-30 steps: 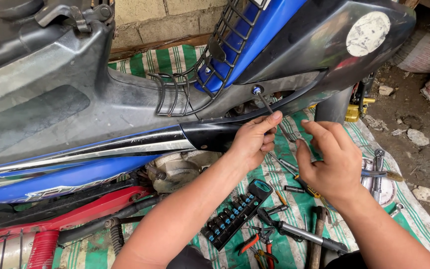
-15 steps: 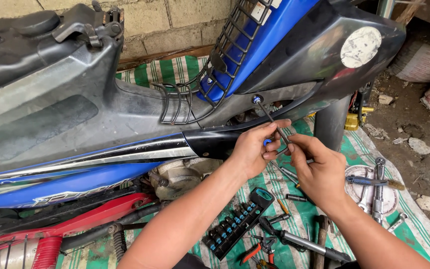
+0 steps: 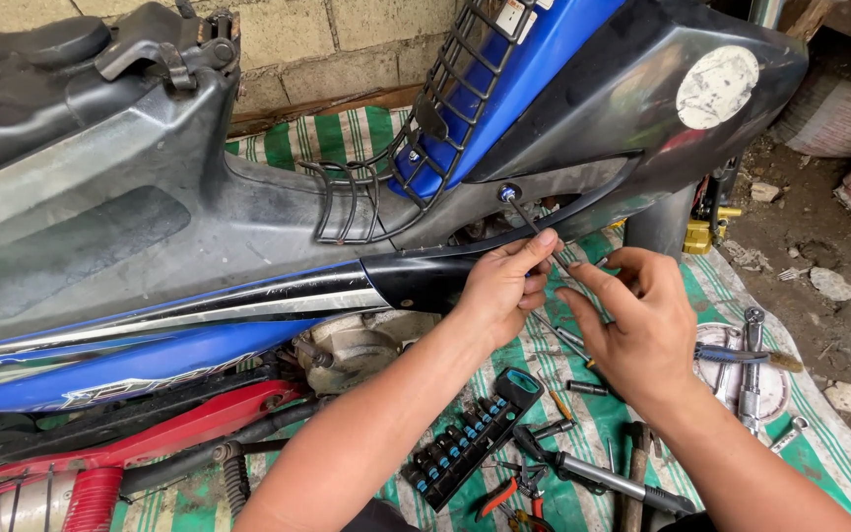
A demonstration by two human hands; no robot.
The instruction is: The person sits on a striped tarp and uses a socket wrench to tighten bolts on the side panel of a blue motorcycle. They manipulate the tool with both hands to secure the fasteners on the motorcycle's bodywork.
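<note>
Screwdriver point(image 3: 536, 225), thin and long, had its tip in a blue bolt point(image 3: 507, 192) on the motorcycle's grey side panel point(image 3: 248, 232). The left hand point(image 3: 500, 288) pinched the shaft with closed fingers; the right hand point(image 3: 642, 325) closed loosely around the handle end. The bolt seemed mid-turning; it likely needed steady turning. Tools lay on a striped green cloth point(image 3: 711, 286) over dirt ground, near a brick wall point(image 3: 347, 39).

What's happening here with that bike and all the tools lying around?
A person is working on the side of a blue and grey motorbike. Both hands meet on a thin metal tool whose tip sits at a fastener on the side panel: the left hand pinches its shaft and the right hand closes on the lower end. Below, on a green striped cloth, lie a socket set, pliers and wrenches.
</note>
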